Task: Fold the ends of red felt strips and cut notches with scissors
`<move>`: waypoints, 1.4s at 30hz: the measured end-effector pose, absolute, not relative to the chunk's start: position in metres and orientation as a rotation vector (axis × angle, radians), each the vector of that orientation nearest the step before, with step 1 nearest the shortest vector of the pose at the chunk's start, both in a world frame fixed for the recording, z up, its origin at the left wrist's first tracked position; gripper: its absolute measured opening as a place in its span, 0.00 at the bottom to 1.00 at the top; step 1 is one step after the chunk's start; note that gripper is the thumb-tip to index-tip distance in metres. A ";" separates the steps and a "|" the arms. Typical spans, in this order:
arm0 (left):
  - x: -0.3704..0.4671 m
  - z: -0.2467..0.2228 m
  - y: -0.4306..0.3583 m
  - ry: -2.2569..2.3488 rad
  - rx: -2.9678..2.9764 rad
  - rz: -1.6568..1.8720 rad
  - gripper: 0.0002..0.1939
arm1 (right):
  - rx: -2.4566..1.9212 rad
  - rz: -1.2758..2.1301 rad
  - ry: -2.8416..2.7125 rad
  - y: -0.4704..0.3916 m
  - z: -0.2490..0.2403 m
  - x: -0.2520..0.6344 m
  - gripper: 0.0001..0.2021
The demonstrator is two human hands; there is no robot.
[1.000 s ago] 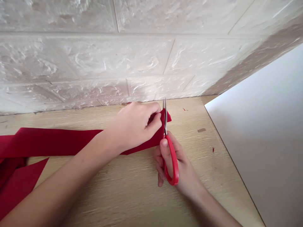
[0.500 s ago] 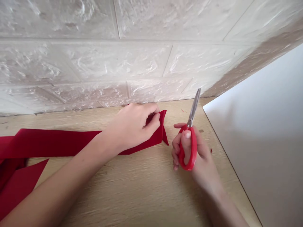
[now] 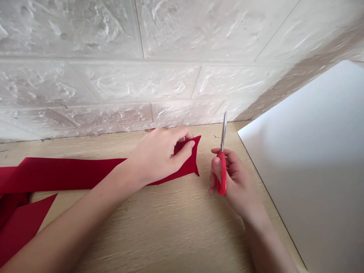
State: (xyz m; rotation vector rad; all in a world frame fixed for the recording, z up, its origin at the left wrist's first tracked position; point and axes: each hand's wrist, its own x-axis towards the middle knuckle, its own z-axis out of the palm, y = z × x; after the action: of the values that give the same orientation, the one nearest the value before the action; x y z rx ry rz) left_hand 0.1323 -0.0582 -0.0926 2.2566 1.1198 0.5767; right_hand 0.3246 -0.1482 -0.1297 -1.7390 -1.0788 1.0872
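My left hand (image 3: 162, 153) pinches a dark red fabric strip (image 3: 76, 173) near its right end, thumb on top. The strip runs left along the table and its cut end shows notched, pointed corners. In my right hand (image 3: 231, 172) are red-handled scissors (image 3: 223, 163), blades upright and together, a short way right of the strip's end and apart from it. My right thumb and fingers wrap round the handles.
More red fabric (image 3: 27, 222) lies at the lower left of the wooden table (image 3: 170, 231). A white textured brick-pattern wall (image 3: 119, 79) stands behind. A white panel (image 3: 313, 159) rises at the right. Small red scraps lie near the wall.
My right hand has turned the scissors so that the blades stand more upright and edge-on, slightly left of before. My left hand keeps its hold; the fabric's end layers lie closer together.
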 end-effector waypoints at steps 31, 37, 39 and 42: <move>0.138 -0.098 -0.066 1.091 2.421 0.639 0.15 | -1.316 1.131 -0.988 -0.149 -0.132 0.291 0.22; 0.139 -0.102 -0.068 1.110 2.422 0.677 0.15 | -1.326 1.124 -0.998 -0.151 -0.131 0.290 0.22; 0.139 -0.102 -0.069 1.115 2.423 0.681 0.14 | -1.337 1.125 -0.999 -0.151 -0.131 0.290 0.22; 0.140 -0.102 -0.069 1.114 2.406 0.680 0.13 | -1.333 1.111 -0.992 -0.152 -0.133 0.289 0.22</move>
State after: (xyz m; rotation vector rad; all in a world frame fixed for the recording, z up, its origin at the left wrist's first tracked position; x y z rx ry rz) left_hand 0.1396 -0.0690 -0.1015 2.4062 1.1136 0.6803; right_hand 0.2894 -0.1520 -0.1332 -1.3329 -0.9918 1.1109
